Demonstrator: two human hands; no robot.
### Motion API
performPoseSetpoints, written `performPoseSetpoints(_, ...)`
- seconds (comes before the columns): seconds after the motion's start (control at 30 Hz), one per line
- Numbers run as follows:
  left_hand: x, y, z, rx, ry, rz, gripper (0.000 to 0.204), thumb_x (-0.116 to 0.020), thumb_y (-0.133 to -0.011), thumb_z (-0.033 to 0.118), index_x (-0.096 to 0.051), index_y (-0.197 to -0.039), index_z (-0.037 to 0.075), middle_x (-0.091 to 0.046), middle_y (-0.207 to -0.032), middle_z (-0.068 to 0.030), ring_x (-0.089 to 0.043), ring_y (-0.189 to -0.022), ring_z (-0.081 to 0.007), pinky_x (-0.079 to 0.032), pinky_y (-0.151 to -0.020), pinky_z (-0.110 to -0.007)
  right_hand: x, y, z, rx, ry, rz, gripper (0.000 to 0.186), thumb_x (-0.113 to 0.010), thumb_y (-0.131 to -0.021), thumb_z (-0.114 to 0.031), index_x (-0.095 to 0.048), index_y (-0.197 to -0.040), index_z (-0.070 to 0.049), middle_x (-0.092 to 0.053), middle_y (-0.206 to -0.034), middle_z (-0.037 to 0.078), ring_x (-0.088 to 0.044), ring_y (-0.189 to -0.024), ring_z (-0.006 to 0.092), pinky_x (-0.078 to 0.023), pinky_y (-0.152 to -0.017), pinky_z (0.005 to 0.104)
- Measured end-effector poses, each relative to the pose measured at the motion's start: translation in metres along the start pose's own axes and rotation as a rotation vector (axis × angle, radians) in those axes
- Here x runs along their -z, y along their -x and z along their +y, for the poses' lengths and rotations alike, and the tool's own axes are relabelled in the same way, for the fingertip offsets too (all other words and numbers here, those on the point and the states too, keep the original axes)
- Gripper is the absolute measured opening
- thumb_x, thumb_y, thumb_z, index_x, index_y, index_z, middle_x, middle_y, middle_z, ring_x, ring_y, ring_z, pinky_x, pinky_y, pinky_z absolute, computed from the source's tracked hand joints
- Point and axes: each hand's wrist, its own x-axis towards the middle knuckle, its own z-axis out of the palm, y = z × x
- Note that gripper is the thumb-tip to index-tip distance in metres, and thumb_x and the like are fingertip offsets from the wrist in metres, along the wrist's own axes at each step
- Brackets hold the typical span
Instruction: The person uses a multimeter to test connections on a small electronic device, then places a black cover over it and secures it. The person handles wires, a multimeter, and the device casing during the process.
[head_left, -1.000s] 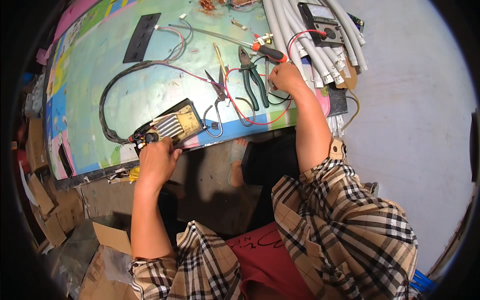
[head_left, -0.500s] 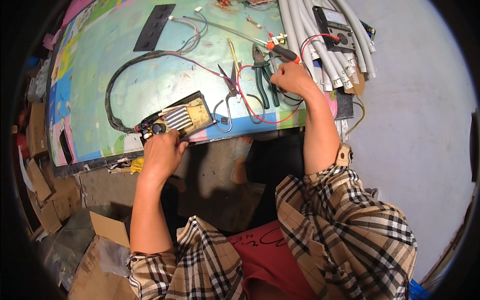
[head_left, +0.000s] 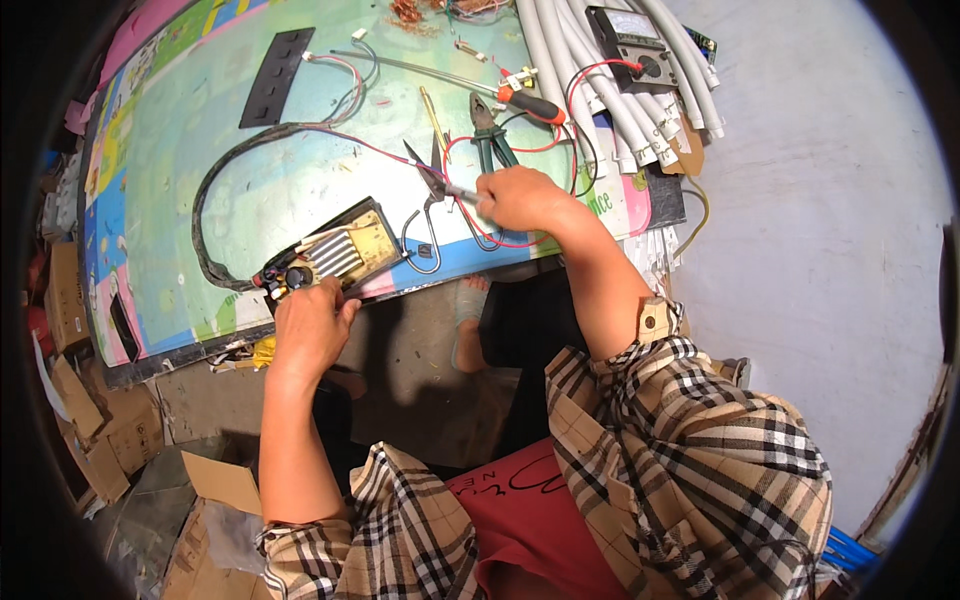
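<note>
My left hand (head_left: pixel 312 325) grips the near edge of a circuit board in a black open case (head_left: pixel 380 240), its fingers curled beside a round black part. Silver heat-sink bars (head_left: pixel 333 255) lie across the board, and a black cable bundle (head_left: pixel 202 210) leaves its left end. In my right hand (head_left: pixel 525 200) is a slim grey tool (head_left: pixel 462 193), its kind not clear, pointing left over the scissors (head_left: pixel 430 175). Just beyond that hand lie green-handled pliers (head_left: pixel 487 140), partly hidden by it. A red wire (head_left: pixel 530 148) loops around the scissors and pliers.
A screwdriver (head_left: pixel 535 104) with an orange and black handle lies farther back. At the far right an analog multimeter (head_left: pixel 632 45) rests on grey tubes (head_left: pixel 560 70). A black strip (head_left: pixel 275 80) lies at the far left. Cardboard boxes (head_left: pixel 75 300) stand left of the table.
My right hand has come left and nearer from beside the pliers, now with the grey tool in it. My left hand stays on the board. The whole view has shifted slightly.
</note>
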Motion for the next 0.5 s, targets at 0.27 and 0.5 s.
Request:
performPoseSetpoints(0.27,0.003,0.000,-0.002,0.009,-0.025,-0.033,0.022,-0.070,-0.080,0.021,-0.062,-0.080,0.000,-0.065,-0.071,-0.0189,-0.064,-0.072,-0.0386,-0.049,-0.069,-0.047,0.019,-0.039,0.053,-0.324,-0.205,0.875,0.028,-0.073,-0.072,-0.017,-0.059,-0.092,-0.003,-0.063,-0.080,0.019,-0.064,-0.086,0.0330,-0.049,-0.075,0.0432)
performPoseSetpoints(0.5,-0.001,0.002,-0.008,-0.002,0.017,0.013,0.023,-0.071,-0.079,0.020,-0.061,-0.077,0.000,-0.063,-0.069,-0.0209,-0.062,-0.071,-0.0406,-0.048,-0.066,-0.046,0.015,-0.053,0.067,-0.438,-0.104,0.789,0.043,-0.076,-0.071,-0.019,-0.061,-0.109,-0.003,-0.054,-0.103,0.021,-0.062,-0.091,0.0372,-0.050,-0.081,0.0428)
